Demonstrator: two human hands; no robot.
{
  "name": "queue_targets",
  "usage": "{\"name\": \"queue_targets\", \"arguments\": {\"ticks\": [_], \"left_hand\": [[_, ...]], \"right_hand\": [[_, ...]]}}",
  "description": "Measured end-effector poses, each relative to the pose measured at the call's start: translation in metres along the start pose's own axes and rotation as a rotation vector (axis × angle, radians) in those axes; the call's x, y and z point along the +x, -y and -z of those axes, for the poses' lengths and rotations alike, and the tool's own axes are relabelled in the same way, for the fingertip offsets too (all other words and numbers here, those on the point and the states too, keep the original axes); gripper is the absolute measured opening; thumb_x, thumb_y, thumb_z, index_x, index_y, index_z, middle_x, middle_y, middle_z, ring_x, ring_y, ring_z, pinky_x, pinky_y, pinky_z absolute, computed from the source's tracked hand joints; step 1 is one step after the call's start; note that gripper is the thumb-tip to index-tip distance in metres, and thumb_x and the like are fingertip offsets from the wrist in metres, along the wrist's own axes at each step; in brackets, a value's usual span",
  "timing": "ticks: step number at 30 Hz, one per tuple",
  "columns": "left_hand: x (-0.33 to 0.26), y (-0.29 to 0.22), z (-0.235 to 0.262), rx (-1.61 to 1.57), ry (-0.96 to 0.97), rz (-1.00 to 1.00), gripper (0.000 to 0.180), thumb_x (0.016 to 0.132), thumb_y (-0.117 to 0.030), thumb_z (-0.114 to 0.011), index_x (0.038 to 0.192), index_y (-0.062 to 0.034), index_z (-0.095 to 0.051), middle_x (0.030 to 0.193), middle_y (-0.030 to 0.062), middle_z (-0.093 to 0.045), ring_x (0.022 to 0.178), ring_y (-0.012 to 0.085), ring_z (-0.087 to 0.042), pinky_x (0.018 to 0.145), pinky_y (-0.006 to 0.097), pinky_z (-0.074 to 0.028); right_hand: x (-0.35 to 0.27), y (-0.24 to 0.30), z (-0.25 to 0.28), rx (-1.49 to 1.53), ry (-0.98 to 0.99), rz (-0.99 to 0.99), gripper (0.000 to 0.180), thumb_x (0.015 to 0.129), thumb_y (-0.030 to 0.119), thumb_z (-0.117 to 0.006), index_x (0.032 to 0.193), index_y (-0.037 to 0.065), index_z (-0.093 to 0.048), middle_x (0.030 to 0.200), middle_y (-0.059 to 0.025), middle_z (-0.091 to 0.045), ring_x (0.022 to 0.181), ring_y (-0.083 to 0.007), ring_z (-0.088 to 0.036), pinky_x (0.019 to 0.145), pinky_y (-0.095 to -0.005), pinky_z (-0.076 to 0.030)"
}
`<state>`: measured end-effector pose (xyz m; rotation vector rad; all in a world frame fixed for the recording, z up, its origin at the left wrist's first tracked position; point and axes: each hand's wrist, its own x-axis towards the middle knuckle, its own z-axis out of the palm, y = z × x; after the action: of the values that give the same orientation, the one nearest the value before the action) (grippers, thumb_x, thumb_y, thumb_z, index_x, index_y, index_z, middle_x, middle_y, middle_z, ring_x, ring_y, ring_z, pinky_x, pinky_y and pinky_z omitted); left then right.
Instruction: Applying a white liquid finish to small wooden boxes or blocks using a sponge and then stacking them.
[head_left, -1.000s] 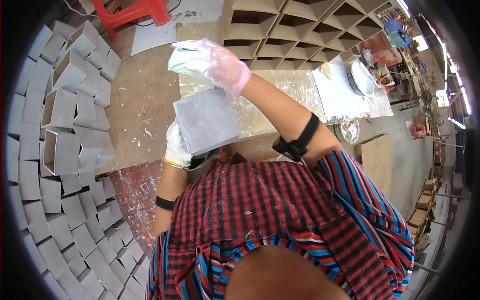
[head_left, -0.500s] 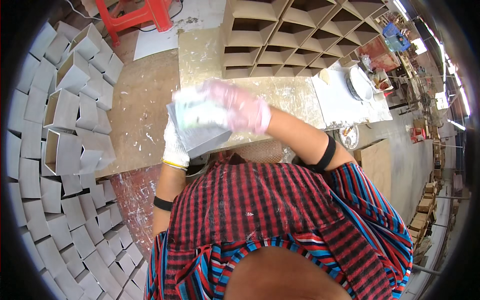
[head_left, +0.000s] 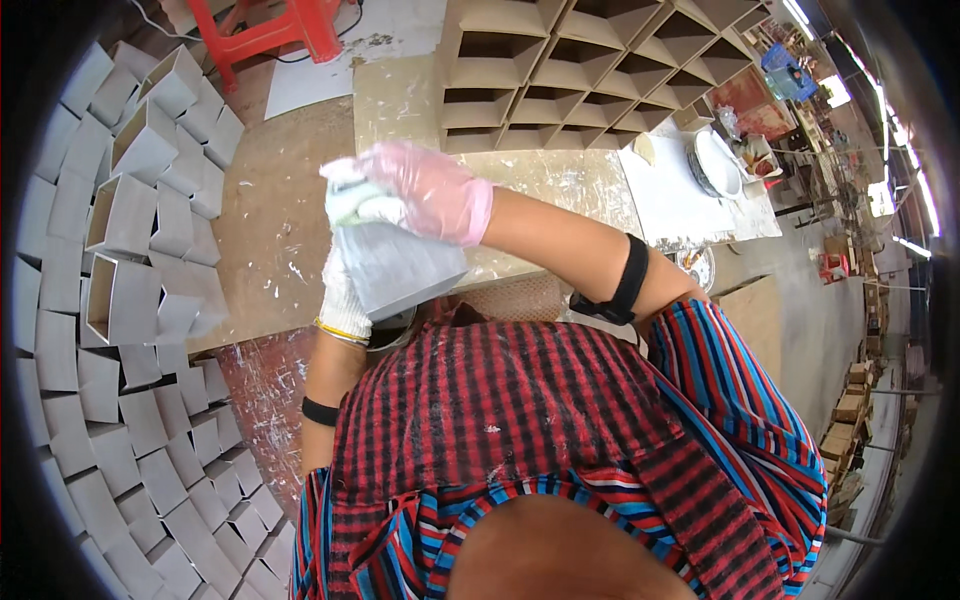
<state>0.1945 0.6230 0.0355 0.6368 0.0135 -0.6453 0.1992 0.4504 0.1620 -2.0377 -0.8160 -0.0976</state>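
A grey box is held up over the work table, its near face looking wet and streaked. My left hand, in a white knit glove with a yellow cuff edge, grips it from the left side; most of the fingers are behind the box. On the box's far edge, my right hand, wearing a pinkish see-through glove, presses a pale white-green cloth. The fingers curl over the cloth, which partly hides them.
Grey boxes are stacked along the left. Unpainted brown boxes form a stack at the far side. A white tub stands on the right part of the table. A red stool is at the far left.
My right hand and the cloth have swept left and slightly away across the box, baring more of its grey face. The left hand keeps its grip nearly in place.
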Motion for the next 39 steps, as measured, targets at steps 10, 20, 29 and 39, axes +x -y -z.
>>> {"name": "queue_targets", "arguments": {"ticks": [10, 20, 29, 39], "left_hand": [[0.007, 0.01, 0.014, 0.083, -0.016, -0.059, 0.049, 0.093, -0.044, -0.038, 0.122, -0.0056, -0.049, 0.115, 0.0114, -0.056, 0.1, 0.0243, -0.057, 0.085, 0.037, -0.049], [0.001, -0.014, -0.02, 0.127, -0.237, 0.057, 0.047, 0.093, -0.042, -0.042, 0.122, -0.005, -0.049, 0.113, 0.0111, -0.057, 0.099, 0.0246, -0.057, 0.084, 0.037, -0.049], [0.024, 0.003, 0.045, -0.082, -0.298, -0.031, 0.048, 0.091, -0.042, -0.045, 0.121, -0.0044, -0.049, 0.112, 0.011, -0.057, 0.098, 0.0248, -0.058, 0.084, 0.038, -0.049], [-0.028, -0.025, -0.037, 0.118, -0.322, 0.065, 0.047, 0.093, -0.042, -0.041, 0.121, -0.0055, -0.05, 0.11, 0.0112, -0.058, 0.098, 0.0245, -0.058, 0.083, 0.037, -0.05]], "right_hand": [[0.009, 0.022, 0.004, 0.007, -0.158, 0.102, 0.026, 0.085, 0.011, -0.051, 0.11, 0.005, -0.056, 0.118, -0.014, -0.054, 0.107, -0.0273, -0.052, 0.09, -0.0346, -0.041], [0.041, -0.004, -0.041, -0.261, -0.066, 0.296, 0.036, 0.08, 0.015, -0.06, 0.115, 0.012, -0.053, 0.101, -0.0107, -0.057, 0.094, -0.0293, -0.054, 0.083, -0.0383, -0.044], [0.023, 0.027, -0.054, -0.172, -0.009, 0.37, 0.045, 0.079, 0.015, -0.06, 0.122, 0.012, -0.049, 0.108, -0.0121, -0.057, 0.094, -0.0292, -0.054, 0.083, -0.0383, -0.043], [0.071, -0.019, -0.018, -0.126, -0.252, 0.165, 0.019, 0.085, 0.019, -0.057, 0.101, 0.013, -0.061, 0.113, -0.0116, -0.055, 0.094, -0.0281, -0.053, 0.085, -0.0353, -0.042]]}}
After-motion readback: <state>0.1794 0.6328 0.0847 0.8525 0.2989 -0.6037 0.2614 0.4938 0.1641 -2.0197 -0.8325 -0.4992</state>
